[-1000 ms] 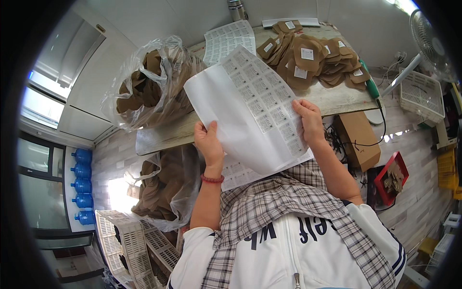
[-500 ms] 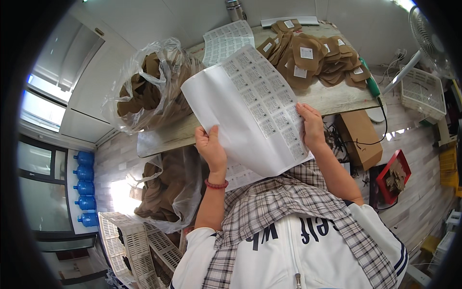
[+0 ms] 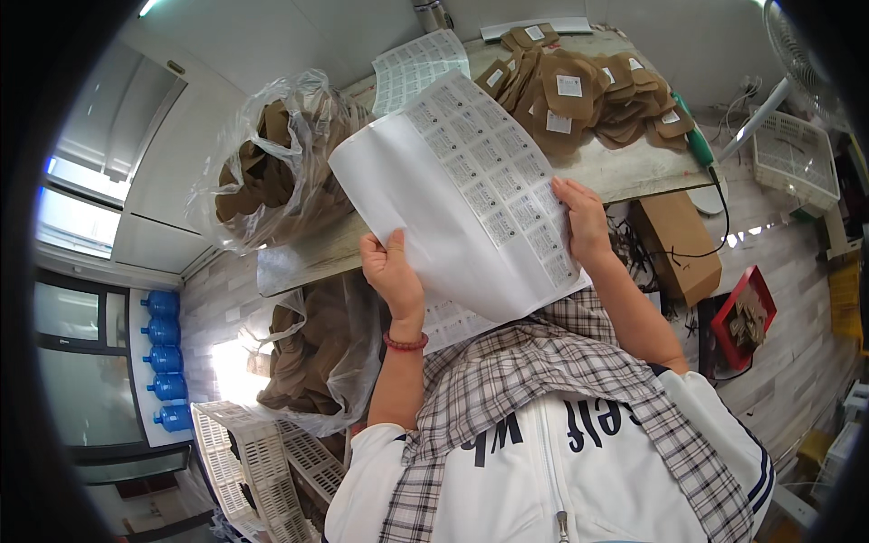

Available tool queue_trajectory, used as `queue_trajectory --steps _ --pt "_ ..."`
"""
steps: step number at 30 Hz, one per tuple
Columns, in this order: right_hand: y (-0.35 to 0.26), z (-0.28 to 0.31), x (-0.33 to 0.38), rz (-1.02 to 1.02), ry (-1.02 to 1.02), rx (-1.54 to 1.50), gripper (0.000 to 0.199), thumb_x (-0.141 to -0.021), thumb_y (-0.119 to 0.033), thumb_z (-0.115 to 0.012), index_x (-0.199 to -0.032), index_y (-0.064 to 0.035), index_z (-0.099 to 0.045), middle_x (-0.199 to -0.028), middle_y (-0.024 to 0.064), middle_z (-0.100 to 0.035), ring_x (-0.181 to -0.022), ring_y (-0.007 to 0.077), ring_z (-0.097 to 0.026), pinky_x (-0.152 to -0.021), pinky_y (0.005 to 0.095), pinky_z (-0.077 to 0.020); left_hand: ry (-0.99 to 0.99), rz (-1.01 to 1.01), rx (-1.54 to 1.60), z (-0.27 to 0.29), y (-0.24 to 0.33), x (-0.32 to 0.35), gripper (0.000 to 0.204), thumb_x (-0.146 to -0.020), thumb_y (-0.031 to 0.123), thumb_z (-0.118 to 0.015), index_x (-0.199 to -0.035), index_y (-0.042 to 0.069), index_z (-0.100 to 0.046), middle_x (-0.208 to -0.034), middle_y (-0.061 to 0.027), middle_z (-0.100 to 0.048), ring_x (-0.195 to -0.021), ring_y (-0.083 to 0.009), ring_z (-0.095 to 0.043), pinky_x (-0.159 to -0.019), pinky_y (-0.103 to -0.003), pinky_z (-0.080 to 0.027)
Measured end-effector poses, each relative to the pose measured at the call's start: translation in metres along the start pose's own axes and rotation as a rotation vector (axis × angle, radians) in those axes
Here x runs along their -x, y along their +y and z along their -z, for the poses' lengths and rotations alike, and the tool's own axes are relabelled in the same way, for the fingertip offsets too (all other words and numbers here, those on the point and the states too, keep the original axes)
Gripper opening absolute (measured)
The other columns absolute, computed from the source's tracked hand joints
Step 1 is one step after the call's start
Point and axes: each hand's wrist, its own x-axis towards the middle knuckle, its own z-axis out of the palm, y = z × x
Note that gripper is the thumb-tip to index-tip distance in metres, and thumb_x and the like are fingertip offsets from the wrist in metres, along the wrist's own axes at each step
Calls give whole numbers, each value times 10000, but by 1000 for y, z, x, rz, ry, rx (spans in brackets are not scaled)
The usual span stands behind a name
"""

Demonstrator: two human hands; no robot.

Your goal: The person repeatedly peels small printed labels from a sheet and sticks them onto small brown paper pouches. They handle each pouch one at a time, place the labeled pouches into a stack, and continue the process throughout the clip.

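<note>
Two-handed grip: my left hand (image 3: 395, 279) and right hand (image 3: 585, 223) still clamp the label sheet (image 3: 434, 210) at the near edge of the table (image 3: 625, 176) | hold unchanged over the last second, so I judge handling paused | below table's left: lower clear bag (image 3: 355, 366), brown pieces (image 3: 310, 348) inside | table's left end: upper clear bag (image 3: 319, 167), dark brown pieces (image 3: 262, 176) | low, right of table: red tray (image 3: 721, 328), brown bits (image 3: 747, 319)

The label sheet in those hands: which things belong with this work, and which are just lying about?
Likely in use:
label sheet, in left hand and right hand
brown pieces, some bearing labels

Apparently lying about:
fan
blue water bottles
metal flask
</note>
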Motion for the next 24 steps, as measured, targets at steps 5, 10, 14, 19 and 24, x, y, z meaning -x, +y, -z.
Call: queue_trajectory --steps 5,10,14,19,24 --pt "2 1 -2 -21 6 -25 198 -992 -184 -590 -998 -3 -670 -904 39 -700 -776 108 -645 -729 235 -516 1 -4 -5 2 -2 0 64 -979 22 -599 -972 -4 -541 -945 -39 -650 -833 -68 -552 -797 -232 -473" --pt "1 1 -2 -22 19 -33 204 -993 -181 -591 -1019 3 -675 -909 45 -705 -770 114 -650 -726 238 -523 -4 -2 14 4 -4 0 69 -976 20 -602 -969 -3 -537 -947 -43 -650 -835 -70 -551 -800 -233 -472" --pt "3 6 -5 -35 -18 -57 209 -995 -180 -589 -1021 9 -673 -913 54 -709 -767 120 -659 -724 241 -531 -1 14 21 4 -3 1 80 -977 27 -603 -967 -2 -529 -943 -41 -642 -829 -71 -546 -791 -232 -469" --pt "2 4 -3 -52 -11 -49 219 -1000 -184 -582 -1015 19 -662 -913 68 -709 -766 127 -668 -718 245 -544 1 20 16 3 1 2 91 -979 38 -606 -968 2 -522 -935 -37 -632 -823 -69 -540 -780 -232 -467" --pt "1 4 -2 -60 -8 -34 221 -1003 -182 -576 -1015 23 -657 -921 74 -708 -769 129 -670 -710 244 -550 4 35 30 1 4 3 91 -982 43 -604 -971 6 -522 -928 -32 -628 -818 -69 -542 -778 -232 -467"
